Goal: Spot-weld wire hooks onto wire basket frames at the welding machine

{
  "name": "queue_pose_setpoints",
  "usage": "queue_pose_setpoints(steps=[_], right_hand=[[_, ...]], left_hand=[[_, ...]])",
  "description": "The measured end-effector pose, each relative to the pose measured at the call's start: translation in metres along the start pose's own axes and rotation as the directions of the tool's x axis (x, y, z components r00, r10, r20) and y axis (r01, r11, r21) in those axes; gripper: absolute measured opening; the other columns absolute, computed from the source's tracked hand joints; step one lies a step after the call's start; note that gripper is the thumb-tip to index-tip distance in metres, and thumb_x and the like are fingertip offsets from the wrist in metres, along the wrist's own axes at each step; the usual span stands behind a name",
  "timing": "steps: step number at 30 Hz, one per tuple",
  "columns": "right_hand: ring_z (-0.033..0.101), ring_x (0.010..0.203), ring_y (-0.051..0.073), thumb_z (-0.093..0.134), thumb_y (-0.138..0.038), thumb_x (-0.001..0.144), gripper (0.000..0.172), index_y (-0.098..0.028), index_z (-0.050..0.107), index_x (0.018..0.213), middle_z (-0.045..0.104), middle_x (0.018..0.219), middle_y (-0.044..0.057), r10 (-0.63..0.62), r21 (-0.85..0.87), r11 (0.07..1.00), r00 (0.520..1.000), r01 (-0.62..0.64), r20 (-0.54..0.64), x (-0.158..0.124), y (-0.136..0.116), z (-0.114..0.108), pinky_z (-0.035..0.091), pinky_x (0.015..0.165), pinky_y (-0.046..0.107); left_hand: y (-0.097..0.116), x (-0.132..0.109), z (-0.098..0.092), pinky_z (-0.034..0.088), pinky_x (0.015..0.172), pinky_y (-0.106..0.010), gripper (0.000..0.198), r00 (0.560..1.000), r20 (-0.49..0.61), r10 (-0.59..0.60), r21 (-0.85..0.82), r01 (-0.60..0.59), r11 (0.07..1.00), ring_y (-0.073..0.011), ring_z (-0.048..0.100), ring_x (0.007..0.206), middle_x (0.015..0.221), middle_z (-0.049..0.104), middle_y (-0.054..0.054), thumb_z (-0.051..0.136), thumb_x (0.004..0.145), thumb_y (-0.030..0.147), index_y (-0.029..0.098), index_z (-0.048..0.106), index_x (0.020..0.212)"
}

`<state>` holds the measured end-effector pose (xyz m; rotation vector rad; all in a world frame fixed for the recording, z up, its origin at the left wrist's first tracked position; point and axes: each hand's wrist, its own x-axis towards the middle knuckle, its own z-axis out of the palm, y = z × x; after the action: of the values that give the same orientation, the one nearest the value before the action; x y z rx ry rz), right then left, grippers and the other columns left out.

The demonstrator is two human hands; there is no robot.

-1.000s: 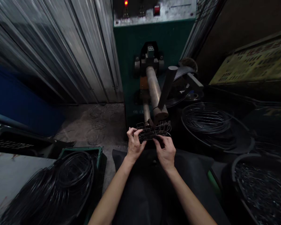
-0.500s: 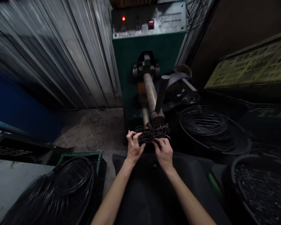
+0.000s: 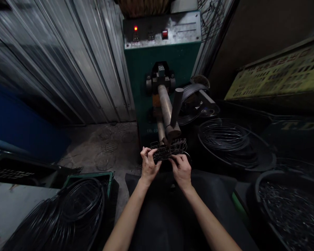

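A dark wire rack lies at the tip of the lower arm of a green spot welding machine. My left hand grips the rack's left side, fingers curled over it and thumb underneath. At the near edge, right of the middle, my right hand pinches with thumb and fingertips; what is between them is too small to make out. Just above the rack ends the thick upper electrode arm, with a grey upright bar on it. The contact point is partly hidden in the wires.
At left, a green crate holds many wire rings. On the right stand a black basin with wire grids and a black tub of small metal pieces. Loose wire rings lie on the floor. A red lamp glows on the machine.
The whole view has shifted slightly, so the machine sits a little lower and further left. Both hands keep nearly the same hold at the wire rack.
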<state>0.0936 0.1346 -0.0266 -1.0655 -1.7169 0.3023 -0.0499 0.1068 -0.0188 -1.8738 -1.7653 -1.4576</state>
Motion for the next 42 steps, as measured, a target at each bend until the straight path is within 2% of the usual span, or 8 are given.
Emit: queue_pose_setpoints(steps=[6, 12, 19, 26, 30, 35, 39, 42], right_hand=[[0.056, 0.069, 0.015, 0.051, -0.032, 0.089, 0.021, -0.017, 0.064, 0.086, 0.054, 0.081, 0.005, 0.009, 0.012, 1.0, 1.0, -0.009, 0.015, 0.001, -0.002, 0.001, 0.051, 0.065, 0.031], [0.057, 0.077, 0.016, 0.051, -0.034, 0.088, 0.022, -0.019, 0.063, 0.098, 0.056, 0.086, 0.005, 0.093, 0.008, 0.996, 0.995, -0.093, 0.023, -0.005, -0.008, -0.013, 0.05, 0.072, 0.03], [0.057, 0.073, 0.016, 0.052, -0.044, 0.086, 0.031, -0.018, 0.063, 0.098, 0.06, 0.087, 0.006, 0.233, -0.17, 0.963, 0.965, -0.211, 0.12, -0.056, 0.01, -0.107, 0.047, 0.067, 0.029], [0.056, 0.065, 0.016, 0.048, -0.062, 0.079, 0.05, -0.018, 0.065, 0.092, 0.062, 0.084, 0.007, 0.452, -0.356, 0.84, 0.891, -0.41, 0.04, -0.083, 0.031, -0.197, 0.045, 0.064, 0.031], [0.059, 0.071, 0.018, 0.047, -0.061, 0.08, 0.047, -0.018, 0.065, 0.09, 0.064, 0.088, 0.007, 0.489, -0.348, 0.835, 0.865, -0.427, 0.113, -0.102, 0.042, -0.196, 0.047, 0.066, 0.03], [0.062, 0.076, 0.02, 0.039, -0.055, 0.087, 0.044, -0.019, 0.065, 0.086, 0.064, 0.085, 0.008, 0.37, -0.376, 0.884, 0.907, -0.277, 0.2, -0.133, 0.064, -0.175, 0.049, 0.07, 0.032], [0.062, 0.077, 0.018, 0.039, -0.046, 0.09, 0.037, -0.02, 0.065, 0.091, 0.063, 0.087, 0.007, 0.334, -0.415, 0.879, 0.925, -0.236, 0.18, -0.143, 0.07, -0.171, 0.048, 0.07, 0.029], [0.061, 0.078, 0.018, 0.041, -0.043, 0.09, 0.033, -0.019, 0.064, 0.09, 0.063, 0.086, 0.006, 0.321, -0.372, 0.897, 0.931, -0.239, 0.176, -0.141, 0.067, -0.174, 0.049, 0.072, 0.03]], left_hand=[[-0.001, 0.001, 0.003, 0.048, 0.09, -0.051, 0.054, 0.999, -0.045, 0.011, -0.04, -0.013, 0.999, -0.0222, 0.048, 0.099, 0.107, 0.035, -0.007, 0.066, 0.064, 0.006, 0.02, 0.046, 0.113], [-0.002, 0.0, -0.001, 0.045, 0.096, -0.047, 0.059, 0.998, 0.043, -0.047, -0.026, 0.048, 0.999, -0.0253, 0.042, 0.111, 0.11, 0.033, -0.008, 0.068, 0.062, 0.007, 0.021, 0.043, 0.114], [0.001, 0.004, -0.005, 0.043, 0.098, -0.046, 0.06, 0.995, 0.079, -0.063, -0.069, 0.069, 0.995, -0.0255, 0.041, 0.112, 0.111, 0.032, -0.008, 0.066, 0.061, 0.005, 0.021, 0.043, 0.114], [0.018, 0.006, -0.014, 0.049, 0.091, -0.037, 0.061, 0.973, 0.127, -0.195, -0.194, 0.217, 0.957, -0.0217, 0.045, 0.107, 0.112, 0.031, -0.008, 0.069, 0.057, 0.006, 0.019, 0.046, 0.112], [0.025, 0.006, -0.016, 0.047, 0.092, -0.037, 0.061, 0.953, 0.149, -0.263, -0.216, 0.29, 0.932, -0.0204, 0.047, 0.105, 0.112, 0.032, -0.007, 0.073, 0.055, 0.01, 0.019, 0.047, 0.11], [0.033, 0.002, -0.014, 0.045, 0.093, -0.037, 0.061, 0.954, 0.129, -0.272, -0.163, 0.291, 0.943, -0.021, 0.045, 0.107, 0.113, 0.034, -0.008, 0.072, 0.055, 0.01, 0.018, 0.046, 0.11], [0.042, -0.028, -0.01, 0.045, 0.091, -0.038, 0.059, 0.956, 0.203, -0.213, -0.145, 0.244, 0.959, -0.0224, 0.044, 0.109, 0.111, 0.036, -0.008, 0.069, 0.056, 0.009, 0.018, 0.045, 0.109], [0.041, -0.06, -0.014, 0.046, 0.09, -0.039, 0.057, 0.918, 0.262, -0.299, -0.149, 0.344, 0.927, -0.0215, 0.047, 0.104, 0.11, 0.038, -0.007, 0.072, 0.056, 0.014, 0.019, 0.047, 0.108]])
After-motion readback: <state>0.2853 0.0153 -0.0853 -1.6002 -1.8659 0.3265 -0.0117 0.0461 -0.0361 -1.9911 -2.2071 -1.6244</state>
